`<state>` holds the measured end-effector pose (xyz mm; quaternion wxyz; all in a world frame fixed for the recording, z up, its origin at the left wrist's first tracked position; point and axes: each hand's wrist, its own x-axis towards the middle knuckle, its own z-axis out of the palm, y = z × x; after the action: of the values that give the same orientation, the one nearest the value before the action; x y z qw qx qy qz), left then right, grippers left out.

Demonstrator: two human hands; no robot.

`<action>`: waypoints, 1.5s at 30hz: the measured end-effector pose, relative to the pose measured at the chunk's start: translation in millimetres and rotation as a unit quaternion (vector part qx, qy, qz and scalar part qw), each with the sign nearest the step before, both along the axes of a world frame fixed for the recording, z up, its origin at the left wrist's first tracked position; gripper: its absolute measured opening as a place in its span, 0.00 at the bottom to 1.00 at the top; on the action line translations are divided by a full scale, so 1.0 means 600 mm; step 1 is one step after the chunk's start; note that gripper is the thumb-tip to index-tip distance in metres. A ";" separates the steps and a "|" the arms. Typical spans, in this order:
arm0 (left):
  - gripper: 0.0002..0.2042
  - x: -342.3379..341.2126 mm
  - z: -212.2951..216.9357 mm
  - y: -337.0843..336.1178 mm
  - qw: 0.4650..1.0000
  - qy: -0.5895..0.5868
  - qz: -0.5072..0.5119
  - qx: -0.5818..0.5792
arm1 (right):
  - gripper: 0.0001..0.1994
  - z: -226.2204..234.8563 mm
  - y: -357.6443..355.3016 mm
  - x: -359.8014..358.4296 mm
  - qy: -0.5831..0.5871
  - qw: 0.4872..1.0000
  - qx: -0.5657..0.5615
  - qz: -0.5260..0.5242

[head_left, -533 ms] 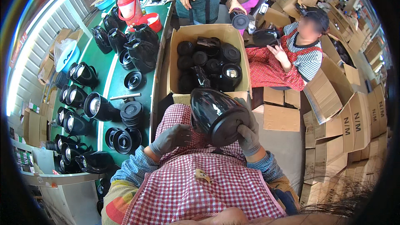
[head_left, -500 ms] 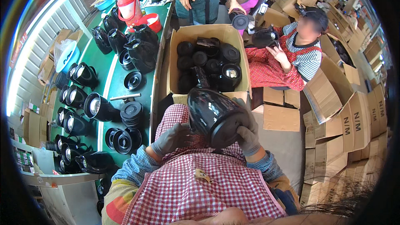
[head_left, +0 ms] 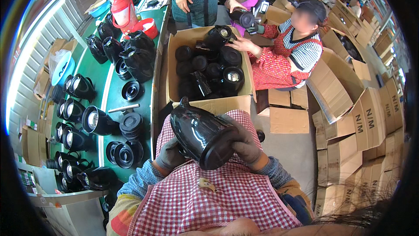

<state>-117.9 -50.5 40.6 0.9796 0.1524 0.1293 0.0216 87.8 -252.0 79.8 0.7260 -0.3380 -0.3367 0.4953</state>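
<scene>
I hold a glossy black jug body (head_left: 201, 134) over my red-checked apron (head_left: 209, 196), its spout end pointing up and left and its round base toward me. My left hand (head_left: 169, 155), in a grey glove, grips it from below on the left. My right hand (head_left: 245, 142), also gloved, wraps the right side near the base. An open cardboard box (head_left: 209, 103) just beyond my knees holds several more black jug bodies and lids.
A green workbench (head_left: 109, 96) on my left carries several black jugs, round black bases and a red flask (head_left: 122, 13). A seated person in a red apron (head_left: 283, 57) reaches into the box. Another person stands behind it. Stacked cardboard cartons (head_left: 362, 122) fill the right.
I have turned the black jug so its body and spout show lengthwise instead of its open round end. The seated person's hand has moved onto a jug in the box.
</scene>
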 end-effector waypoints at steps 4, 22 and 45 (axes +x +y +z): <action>0.26 0.001 0.023 -0.008 0.984 -0.016 0.033 0.174 | 0.51 -0.003 0.013 -0.002 -0.058 0.996 -0.035 -0.053; 0.22 -0.004 -0.018 0.002 0.949 0.078 0.111 0.283 | 0.52 -0.016 0.019 0.005 -0.101 0.991 -0.033 -0.080; 0.14 -0.025 -0.062 -0.023 0.987 0.137 0.086 0.012 | 0.67 -0.060 -0.009 0.016 -0.531 0.807 -0.090 -0.242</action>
<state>-132.8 -64.4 3.5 0.9452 0.1540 0.2746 0.0862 97.4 -257.5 44.0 0.4966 -0.6825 -0.5311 0.0743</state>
